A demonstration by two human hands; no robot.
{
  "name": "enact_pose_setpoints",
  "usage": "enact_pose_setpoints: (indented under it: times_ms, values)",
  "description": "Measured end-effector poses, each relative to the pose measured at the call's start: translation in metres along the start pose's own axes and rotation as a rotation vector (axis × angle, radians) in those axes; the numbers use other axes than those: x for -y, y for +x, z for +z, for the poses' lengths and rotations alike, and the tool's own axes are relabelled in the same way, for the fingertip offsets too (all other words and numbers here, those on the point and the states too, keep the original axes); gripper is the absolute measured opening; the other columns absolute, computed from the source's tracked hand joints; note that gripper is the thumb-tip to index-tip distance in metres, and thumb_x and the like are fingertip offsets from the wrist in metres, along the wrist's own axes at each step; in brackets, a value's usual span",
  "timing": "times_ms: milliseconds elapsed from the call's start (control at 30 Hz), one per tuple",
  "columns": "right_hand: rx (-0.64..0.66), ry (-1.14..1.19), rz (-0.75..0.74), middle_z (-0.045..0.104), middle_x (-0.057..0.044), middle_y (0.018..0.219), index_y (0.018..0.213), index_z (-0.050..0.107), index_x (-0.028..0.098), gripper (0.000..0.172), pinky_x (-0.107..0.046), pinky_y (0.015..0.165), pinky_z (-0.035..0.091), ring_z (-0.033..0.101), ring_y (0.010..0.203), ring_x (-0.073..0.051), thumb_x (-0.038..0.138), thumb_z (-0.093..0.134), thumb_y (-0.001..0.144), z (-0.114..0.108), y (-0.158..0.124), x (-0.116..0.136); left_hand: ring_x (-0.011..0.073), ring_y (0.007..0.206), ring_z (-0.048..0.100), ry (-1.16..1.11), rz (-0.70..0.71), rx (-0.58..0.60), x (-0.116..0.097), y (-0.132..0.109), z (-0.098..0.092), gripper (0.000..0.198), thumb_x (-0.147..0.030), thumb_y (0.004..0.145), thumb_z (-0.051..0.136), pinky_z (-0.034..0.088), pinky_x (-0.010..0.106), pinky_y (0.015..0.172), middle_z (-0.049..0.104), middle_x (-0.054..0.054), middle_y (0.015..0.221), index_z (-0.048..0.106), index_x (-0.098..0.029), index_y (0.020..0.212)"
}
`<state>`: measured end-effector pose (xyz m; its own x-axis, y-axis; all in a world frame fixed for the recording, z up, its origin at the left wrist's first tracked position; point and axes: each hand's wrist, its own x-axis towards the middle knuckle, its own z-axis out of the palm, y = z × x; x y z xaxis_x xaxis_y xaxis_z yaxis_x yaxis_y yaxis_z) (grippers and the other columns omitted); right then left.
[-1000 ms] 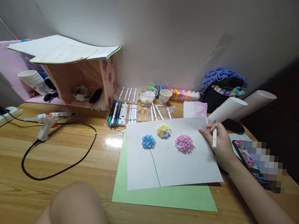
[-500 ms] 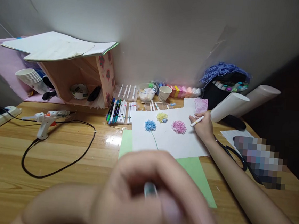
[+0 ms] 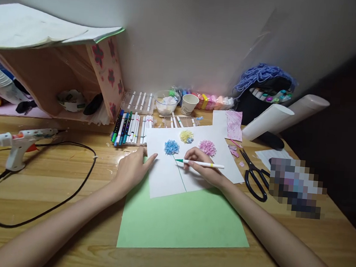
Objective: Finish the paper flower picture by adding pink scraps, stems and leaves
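Note:
My right hand (image 3: 204, 165) is closed on a white marker (image 3: 211, 165) with a green tip, which touches the white paper (image 3: 164, 182) near the top of a thin green line. My left hand (image 3: 133, 169) lies at the paper's left edge, its thumb apart and resting on the sheet. Fluffy blue (image 3: 172, 147), yellow (image 3: 187, 136) and pink (image 3: 207, 148) clumps sit on the paper. The green line runs below the blue clump. Under the white paper lies a green sheet (image 3: 185, 221).
Black-handled scissors (image 3: 257, 178) lie to the right, beside white rolls (image 3: 269, 122). At left are a glue gun (image 3: 19, 146) with a looped cord and a pink box (image 3: 108, 75). Markers (image 3: 131, 127), a bowl (image 3: 166, 103) and a paper cup (image 3: 189, 104) stand along the back.
My left hand, blurred close to the camera with a small object in its fingers, has gone down to the paper's left edge. My right hand has moved left with the marker across the sheet.

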<state>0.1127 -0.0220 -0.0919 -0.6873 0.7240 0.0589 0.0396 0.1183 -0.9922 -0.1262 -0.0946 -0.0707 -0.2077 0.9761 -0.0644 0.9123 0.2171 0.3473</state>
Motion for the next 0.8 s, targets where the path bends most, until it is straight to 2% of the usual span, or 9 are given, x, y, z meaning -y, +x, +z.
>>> enact_pose_setpoints:
  times_ms: [67,200,500,800]
  values:
    - [0.023,-0.019,0.008,0.059,-0.004,0.083,0.092,0.052,0.019,0.016,-0.031,0.069,0.046,0.058,0.076,-0.016,0.034,0.056,0.086,-0.001,0.003,0.003,0.0242,0.076,0.063,-0.063,0.048,0.024,0.004,0.006,0.001,0.031,-0.048,0.089,0.042,0.033,0.028,0.058,0.068,0.004,0.081,0.054,-0.021,0.084]
    - [0.03,-0.154,-0.027,0.058,-0.004,0.086,0.09,0.057,0.018,0.011,-0.028,0.067,0.042,0.054,0.077,-0.016,0.028,0.058,0.084,-0.004,0.009,0.008,0.0222,0.075,0.06,-0.067,0.096,0.019,0.013,0.016,0.002,0.022,-0.04,0.087,0.048,0.03,0.026,0.056,0.066,0.003,0.078,0.053,-0.021,0.079]
    - [-0.106,-0.258,0.031,0.061,-0.002,0.083,0.085,0.053,0.02,0.004,-0.029,0.067,0.041,0.057,0.077,-0.017,0.021,0.057,0.082,0.01,0.011,-0.01,0.0221,0.072,0.06,0.053,0.12,-0.034,0.018,0.017,0.005,0.023,-0.042,0.09,0.044,0.026,0.027,0.055,0.066,0.002,0.076,0.053,-0.022,0.085]
    - [-0.092,-0.335,0.0,0.061,-0.002,0.084,0.084,0.055,0.02,0.002,-0.028,0.066,0.041,0.057,0.077,-0.017,0.019,0.056,0.082,0.009,0.012,-0.005,0.021,0.07,0.06,0.086,0.139,-0.057,0.018,0.015,0.008,0.026,-0.043,0.091,0.041,0.026,0.027,0.055,0.066,0.003,0.076,0.053,-0.021,0.088]
